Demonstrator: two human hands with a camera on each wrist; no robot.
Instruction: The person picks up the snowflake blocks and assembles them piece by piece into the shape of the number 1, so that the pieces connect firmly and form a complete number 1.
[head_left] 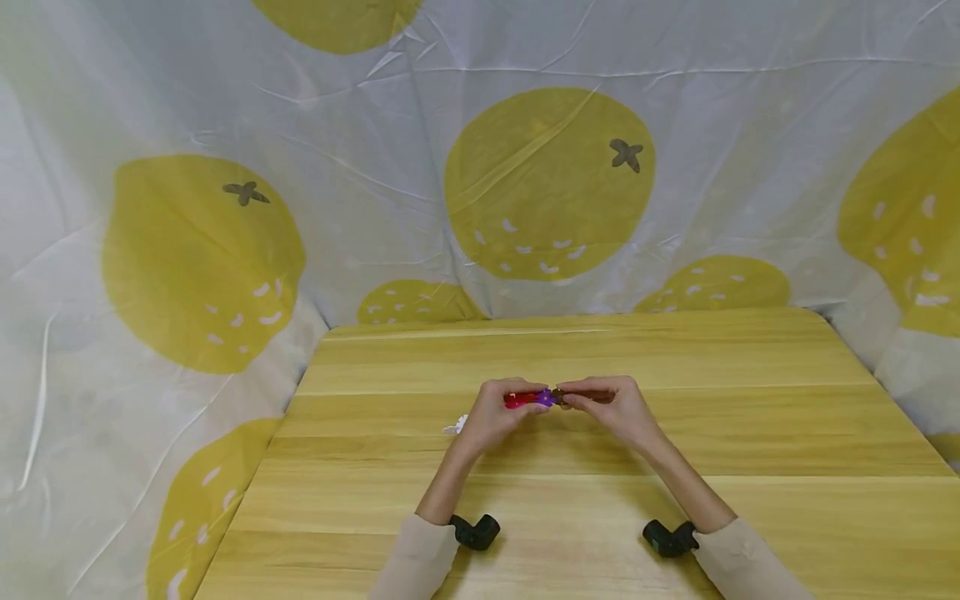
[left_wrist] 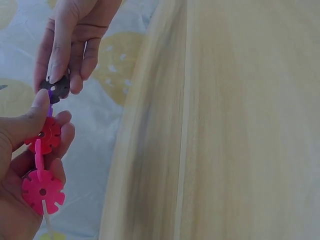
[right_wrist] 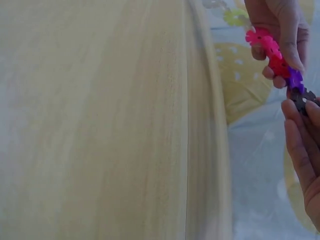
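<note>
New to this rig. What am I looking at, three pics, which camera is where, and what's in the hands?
No machine here: a person works bare-handed at a wooden table. The wide picture comes from a camera on the person's head, looking down; the other two come from cameras strapped to each wrist, seen as black mounts.

The left hand holds a chain of slotted plastic snowflake discs, pink, red and purple. The right hand pinches a dark disc at the chain's purple end. A small white piece shows by the left hand; what it is cannot be told. A lemon-print cloth hangs behind the table.
</note>
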